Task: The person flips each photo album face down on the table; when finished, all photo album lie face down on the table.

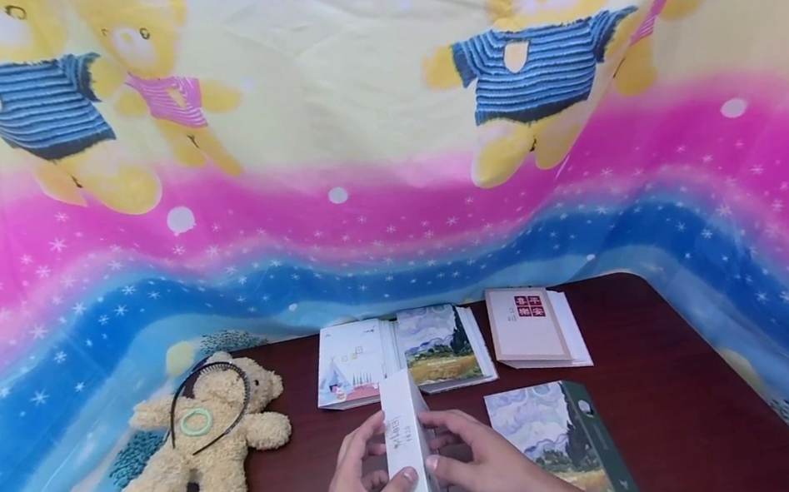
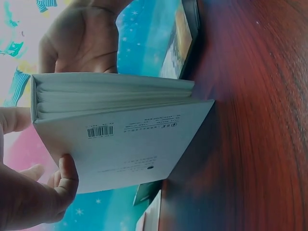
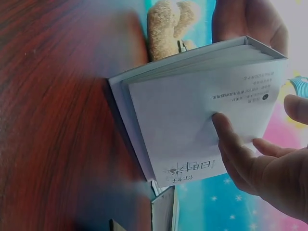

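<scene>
A thick white book (image 1: 410, 454) with dark lettering along its spine stands on the table, spine up and covers slightly spread at the bottom. My left hand (image 1: 358, 482) holds it from the left, thumb by the spine and fingers at the back cover, which carries a barcode (image 2: 100, 131) in the left wrist view. From the other side my right hand (image 1: 490, 468) holds it, its fingertips on the front cover (image 3: 183, 120) printed with dark characters. The page edges (image 2: 110, 98) show between the covers.
Behind stand a white illustrated book (image 1: 352, 361), a landscape-painting book (image 1: 439, 349) and a pale book with red characters (image 1: 527, 328). A similar painting book with a green spine (image 1: 562, 441) lies right. Left lies a teddy bear (image 1: 213, 465) with a black headband (image 1: 173, 407) and green ring (image 1: 194, 411).
</scene>
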A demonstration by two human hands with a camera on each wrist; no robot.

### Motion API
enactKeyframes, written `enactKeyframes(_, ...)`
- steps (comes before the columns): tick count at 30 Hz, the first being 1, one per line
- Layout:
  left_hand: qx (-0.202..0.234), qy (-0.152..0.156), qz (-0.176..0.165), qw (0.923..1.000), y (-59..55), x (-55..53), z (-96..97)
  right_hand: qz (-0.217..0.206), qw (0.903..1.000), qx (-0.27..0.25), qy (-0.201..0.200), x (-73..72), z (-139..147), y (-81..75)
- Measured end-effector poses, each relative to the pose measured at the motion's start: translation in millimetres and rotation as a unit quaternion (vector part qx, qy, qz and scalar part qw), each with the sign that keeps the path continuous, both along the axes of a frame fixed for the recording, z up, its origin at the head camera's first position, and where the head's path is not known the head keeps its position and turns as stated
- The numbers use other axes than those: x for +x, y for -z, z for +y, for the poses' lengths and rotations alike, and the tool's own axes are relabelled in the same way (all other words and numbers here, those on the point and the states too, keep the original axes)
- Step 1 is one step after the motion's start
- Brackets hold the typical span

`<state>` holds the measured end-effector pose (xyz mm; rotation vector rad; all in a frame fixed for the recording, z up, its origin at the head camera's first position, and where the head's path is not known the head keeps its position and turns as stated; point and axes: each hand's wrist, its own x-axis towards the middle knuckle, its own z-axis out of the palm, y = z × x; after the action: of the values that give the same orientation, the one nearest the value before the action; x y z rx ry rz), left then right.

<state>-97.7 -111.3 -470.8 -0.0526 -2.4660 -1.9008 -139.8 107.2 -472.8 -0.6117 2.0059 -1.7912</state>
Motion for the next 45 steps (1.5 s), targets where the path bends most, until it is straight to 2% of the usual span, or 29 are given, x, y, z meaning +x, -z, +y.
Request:
enactKeyframes(6, 0.021, 0.011, -0.003, 0.9997, -0.8, 0.4, 5.8, 0.006, 0.9997, 0.0, 0.022, 1.7, 3.5, -1.9)
enactKeyframes(12, 0.049, 0.045, 0.0, 0.9978, -2.5, -0.1, 12.3, 0.008, 0.9989, 0.0, 0.047, 2.5, 8.1, -5.5)
enactKeyframes(19, 0.068, 0.086, 0.004, 0.994, -3.7, -1.8, 16.6, 0.04, 0.9947, 0.046, 0.083, 2.7, 12.4, -7.5)
enactKeyframes(24, 0.084, 0.108, 0.02, 0.9904, -1.9, -2.3, 17.8, 0.016, 0.9958, 0.029, 0.085, 1.2, 14.9, -6.6)
enactKeyframes(29, 0.082, 0.117, 0.025, 0.9895, 0.6, -3.5, 18.9, -0.015, 0.9963, 0.002, 0.085, 0.5, 15.6, -6.4)
enactKeyframes(32, 0.084, 0.12, 0.024, 0.989, 0.9, -3.6, 19.3, -0.015, 0.9959, -0.003, 0.089, 1.0, 15.8, -5.7)
enactKeyframes(37, 0.088, 0.129, 0.005, 0.9877, 1.5, -4.3, 19.3, -0.016, 0.995, -0.007, 0.099, 1.1, 16.0, -3.3)
enactKeyframes(45, 0.079, 0.139, -0.01, 0.9871, 7.5, -6.6, 19.5, -0.043, 0.9941, -0.027, 0.096, 0.1, 18.4, 3.6)
